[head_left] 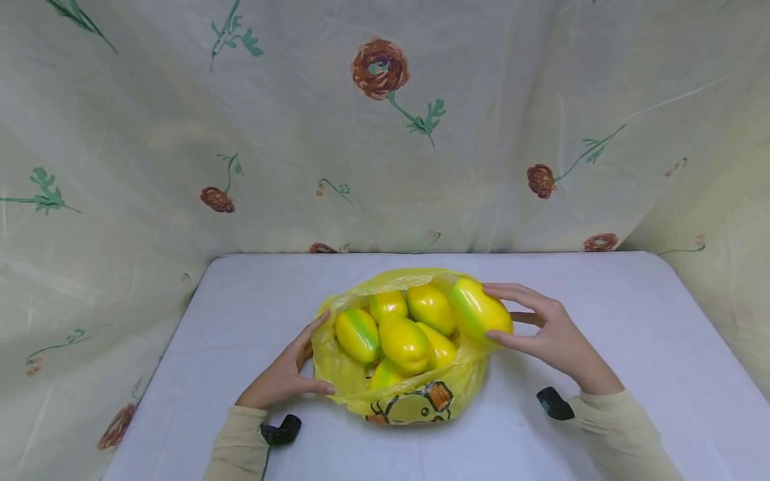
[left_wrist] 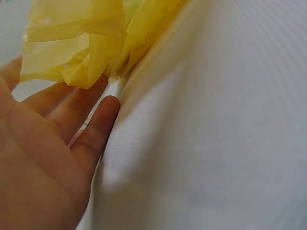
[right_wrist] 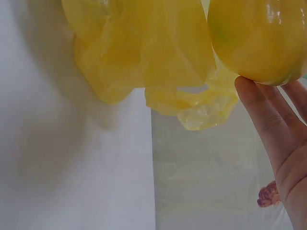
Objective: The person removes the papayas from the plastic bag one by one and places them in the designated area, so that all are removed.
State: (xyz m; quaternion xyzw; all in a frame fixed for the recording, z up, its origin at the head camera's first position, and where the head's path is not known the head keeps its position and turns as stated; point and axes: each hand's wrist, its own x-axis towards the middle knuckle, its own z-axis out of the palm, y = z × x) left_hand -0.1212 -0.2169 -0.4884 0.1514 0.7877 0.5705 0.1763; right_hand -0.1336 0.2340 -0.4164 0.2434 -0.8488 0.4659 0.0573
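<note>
A yellow plastic bag [head_left: 343,374] with a cartoon face printed on its front lies mouth-up on the table, holding several glossy yellow mangoes [head_left: 406,344], some with green streaks. My right hand [head_left: 553,331] grips another mango [head_left: 481,310] between thumb and fingers at the bag's right rim. That mango also shows in the right wrist view, fingertips against its lower side and bag plastic [right_wrist: 172,43] beside it. At the left rim, my left hand [head_left: 285,371] holds the bag, thumb at the front and fingers farther back. In the left wrist view, plastic [left_wrist: 76,43] hides some fingertips.
The table [head_left: 240,300] wears a pale cloth and ends at a straight back edge. Behind it and along the sides hangs a curtain [head_left: 289,133] printed with flowers. Black devices sit at the left wrist [head_left: 281,429] and right wrist [head_left: 555,403].
</note>
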